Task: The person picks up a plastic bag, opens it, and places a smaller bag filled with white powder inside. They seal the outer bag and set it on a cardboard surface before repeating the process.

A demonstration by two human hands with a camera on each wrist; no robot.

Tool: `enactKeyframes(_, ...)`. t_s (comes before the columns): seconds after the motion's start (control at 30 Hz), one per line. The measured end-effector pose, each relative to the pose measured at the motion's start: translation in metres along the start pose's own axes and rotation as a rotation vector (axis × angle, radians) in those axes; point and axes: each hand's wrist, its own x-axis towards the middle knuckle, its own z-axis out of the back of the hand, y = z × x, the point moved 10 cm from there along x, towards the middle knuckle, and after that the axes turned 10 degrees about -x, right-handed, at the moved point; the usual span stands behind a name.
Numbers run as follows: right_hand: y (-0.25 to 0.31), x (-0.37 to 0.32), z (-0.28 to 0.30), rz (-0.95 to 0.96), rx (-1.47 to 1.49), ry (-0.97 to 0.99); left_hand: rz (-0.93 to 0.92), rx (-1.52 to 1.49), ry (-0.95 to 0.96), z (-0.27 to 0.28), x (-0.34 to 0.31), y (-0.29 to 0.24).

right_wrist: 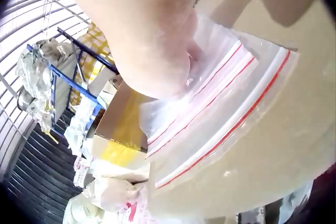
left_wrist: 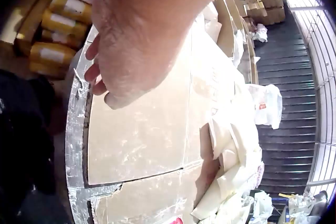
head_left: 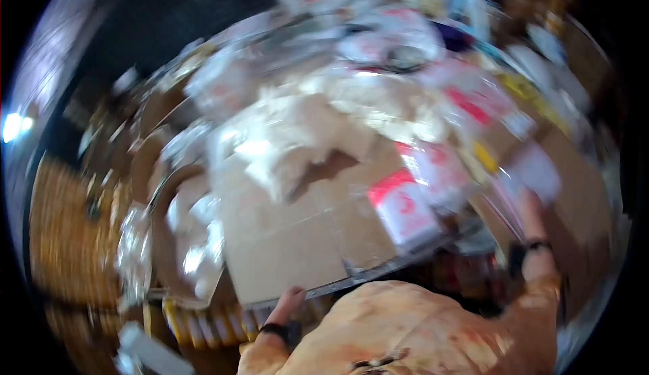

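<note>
My left hand (head_left: 292,302) is at the front edge of the cardboard-covered tabletop (head_left: 284,253), its fingers loosely bent and holding nothing in the left wrist view. At the right, my right hand (head_left: 533,216) touches a fanned stack of clear plastic bags with red zip lines (right_wrist: 226,113). These bags lie on a tan cardboard surface. Most of the right fingers are hidden behind the hand, and I cannot tell whether they pinch a bag. A heap of cream-white soft pieces (head_left: 291,135) lies on the cardboard, with a red-and-white printed packet (head_left: 404,213) nearer the front edge.
An open carton (head_left: 162,240) with white, plastic-wrapped contents stands left of the tabletop. Yellow-wrapped rolls (left_wrist: 63,22) sit below the front edge. More printed plastic bags (head_left: 473,98) crowd the back right, near a box with yellow tape (right_wrist: 123,124).
</note>
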Motion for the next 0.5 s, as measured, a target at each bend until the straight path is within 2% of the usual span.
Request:
enactKeyframes(0.03,-0.009,0.004,-0.008,0.114,0.169,-0.074,-0.137,0.082,-0.008,0.000,-0.001,-0.004)
enactKeyframes(0.07,-0.113,0.086,-0.090,0.148,-0.279,-0.195,-0.196,0.114,-0.061,0.003,-0.004,-0.008)
enactKeyframes(0.1,-0.134,0.090,-0.091,0.349,-0.168,-0.352,-0.175,0.045,-0.075,0.004,-0.005,-0.003)
enactKeyframes(0.17,-0.160,0.075,-0.040,0.009,-0.055,-0.427,0.036,-0.075,-0.093,0.010,-0.015,0.004)
enactKeyframes(0.2,-0.163,0.069,-0.015,-0.115,-0.178,-0.418,-0.087,0.004,-0.082,0.014,-0.011,-0.003)
enactKeyframes(0.23,-0.165,0.055,0.017,-0.249,-0.295,-0.404,-0.107,-0.021,-0.099,0.014,-0.007,-0.003)
enactKeyframes(0.3,-0.113,0.001,0.096,-0.258,-0.382,-0.636,-0.179,-0.050,-0.138,0.022,-0.007,-0.018)
enactKeyframes(0.37,-0.064,-0.002,0.131,-0.100,-0.196,-0.779,-0.286,-0.072,-0.184,0.030,-0.022,-0.066)
enactKeyframes(0.43,-0.013,0.015,0.127,0.242,0.239,-0.792,-0.362,-0.225,-0.136,0.031,-0.037,-0.121)
enactKeyframes(0.5,0.039,0.025,0.110,0.579,0.667,-0.765,-0.570,-0.384,0.052,0.018,-0.046,-0.178)
